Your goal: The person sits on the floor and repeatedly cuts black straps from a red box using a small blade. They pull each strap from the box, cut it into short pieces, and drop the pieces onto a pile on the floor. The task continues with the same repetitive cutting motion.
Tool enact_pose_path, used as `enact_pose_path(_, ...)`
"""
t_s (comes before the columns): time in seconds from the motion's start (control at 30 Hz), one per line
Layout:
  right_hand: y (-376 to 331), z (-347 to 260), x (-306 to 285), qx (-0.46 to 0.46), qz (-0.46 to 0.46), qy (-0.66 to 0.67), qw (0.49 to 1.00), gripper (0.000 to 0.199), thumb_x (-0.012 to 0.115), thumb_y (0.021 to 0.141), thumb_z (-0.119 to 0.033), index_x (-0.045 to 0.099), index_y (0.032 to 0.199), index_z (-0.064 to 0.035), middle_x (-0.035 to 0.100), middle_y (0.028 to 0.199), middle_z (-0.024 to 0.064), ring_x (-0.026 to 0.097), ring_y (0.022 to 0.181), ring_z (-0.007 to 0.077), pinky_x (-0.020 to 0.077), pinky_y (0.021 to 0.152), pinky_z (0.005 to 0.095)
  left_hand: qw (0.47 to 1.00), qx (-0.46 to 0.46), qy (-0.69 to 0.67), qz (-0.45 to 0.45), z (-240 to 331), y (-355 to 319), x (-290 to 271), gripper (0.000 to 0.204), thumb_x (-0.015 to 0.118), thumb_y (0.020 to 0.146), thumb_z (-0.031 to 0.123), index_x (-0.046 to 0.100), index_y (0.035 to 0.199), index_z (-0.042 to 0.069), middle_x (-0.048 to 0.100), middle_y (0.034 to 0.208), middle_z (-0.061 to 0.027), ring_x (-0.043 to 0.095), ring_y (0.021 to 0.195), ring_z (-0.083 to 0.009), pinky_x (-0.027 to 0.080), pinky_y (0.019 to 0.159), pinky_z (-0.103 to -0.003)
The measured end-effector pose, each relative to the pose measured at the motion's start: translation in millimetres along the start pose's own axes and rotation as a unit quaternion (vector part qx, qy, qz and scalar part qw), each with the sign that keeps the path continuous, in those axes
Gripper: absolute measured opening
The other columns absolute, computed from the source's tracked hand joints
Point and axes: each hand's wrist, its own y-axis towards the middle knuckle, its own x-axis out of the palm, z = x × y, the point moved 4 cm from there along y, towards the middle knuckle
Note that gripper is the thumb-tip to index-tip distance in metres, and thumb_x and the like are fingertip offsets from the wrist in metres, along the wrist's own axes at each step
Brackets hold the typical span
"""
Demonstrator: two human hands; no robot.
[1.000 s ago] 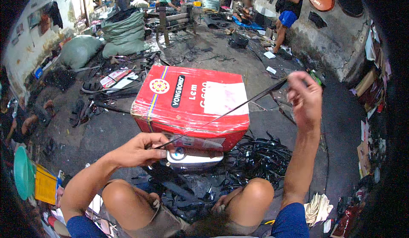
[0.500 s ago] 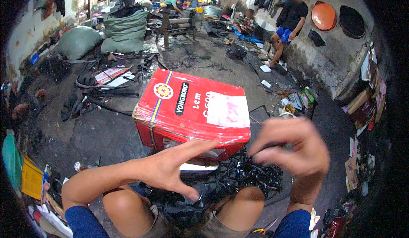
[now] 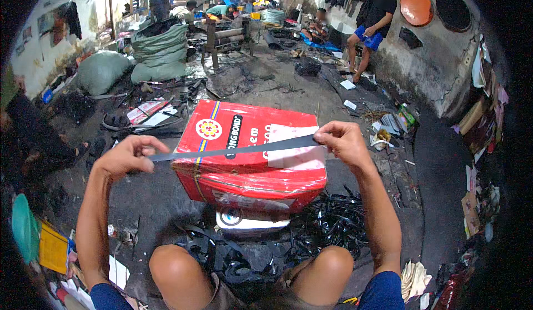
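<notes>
Light is soft and fairly dim, daylight coming in from the doorways at about twelve o'clock, where the far room washes pale and slightly overexposed. The glossy red cardboard box wrapped in plastic film (image 3: 250,154) catches a mild sheen along its near edge toward six o'clock — no hard glare. Shadows are weak and diffuse; the dark concrete floor (image 3: 139,199) at eight o'clock swallows detail. The fisheye bends walls toward the rim, and a black vignette closes the corners, heaviest from one to five o'clock. The centre is sharp — the rim softens, and the standing person's face at one o'clock is blurred.
</notes>
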Motion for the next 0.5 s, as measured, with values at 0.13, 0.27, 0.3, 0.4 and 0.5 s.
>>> enact_pose_path(0.13, 6, 11, 29, -0.019, -0.030, -0.060, 0.998, 0.020, 0.082, 0.085, -0.022, 0.080, 0.097, -0.0058, 0.078, 0.083, 0.0079, 0.072, 0.074, 0.0156, 0.0559, 0.070, 0.0318, 0.990, -0.032, 0.052, 0.126, -13, 14, -41, 0.030, 0.084, 0.081, 0.022, 0.075, 0.105, 0.006, 0.061, 0.070, 0.0059, 0.052, 0.057, -0.0049, 0.038, 0.050, -0.022)
enact_pose_path(0.27, 3, 6, 42, -0.023, -0.024, -0.200, 0.979, 0.026, 0.081, 0.083, -0.029, 0.081, 0.103, -0.0112, 0.078, 0.089, 0.0113, 0.075, 0.081, 0.0269, 0.0579, 0.078, 0.0385, 0.829, 0.014, 0.469, 0.303, 0, 54, -48, 0.038, 0.082, 0.075, 0.014, 0.073, 0.111, 0.004, 0.070, 0.091, -0.0113, 0.066, 0.083, -0.0241, 0.055, 0.075, -0.037)
enact_pose_path(0.3, -2, 5, 40, -0.013, -0.016, -0.231, 0.973, 0.028, 0.080, 0.082, -0.030, 0.082, 0.103, -0.0124, 0.078, 0.091, 0.0119, 0.075, 0.084, 0.0296, 0.0581, 0.079, 0.0400, 0.659, 0.099, 0.606, 0.433, 18, 65, -13, 0.048, 0.078, 0.071, 0.008, 0.070, 0.119, 0.004, 0.065, 0.118, -0.0211, 0.061, 0.112, -0.0365, 0.051, 0.098, -0.047)
enact_pose_path(0.4, -14, 2, 36, -0.014, 0.017, -0.243, 0.970, 0.031, 0.081, 0.082, -0.029, 0.079, 0.107, -0.0125, 0.078, 0.093, 0.0131, 0.075, 0.087, 0.0313, 0.0576, 0.080, 0.0423, 0.747, 0.350, 0.442, 0.351, 62, 123, 89, 0.048, 0.077, 0.075, 0.007, 0.067, 0.121, 0.003, 0.062, 0.123, -0.0181, 0.061, 0.112, -0.0360, 0.052, 0.099, -0.042)
enact_pose_path(0.5, -15, 3, 38, -0.013, 0.027, -0.210, 0.977, 0.031, 0.082, 0.080, -0.028, 0.074, 0.105, -0.0115, 0.077, 0.093, 0.0134, 0.075, 0.088, 0.0306, 0.0571, 0.078, 0.0426, 0.903, 0.326, 0.247, 0.134, 57, 179, 193, 0.047, 0.075, 0.082, 0.013, 0.062, 0.125, 0.002, 0.066, 0.116, -0.0176, 0.069, 0.100, -0.0287, 0.055, 0.089, -0.042)
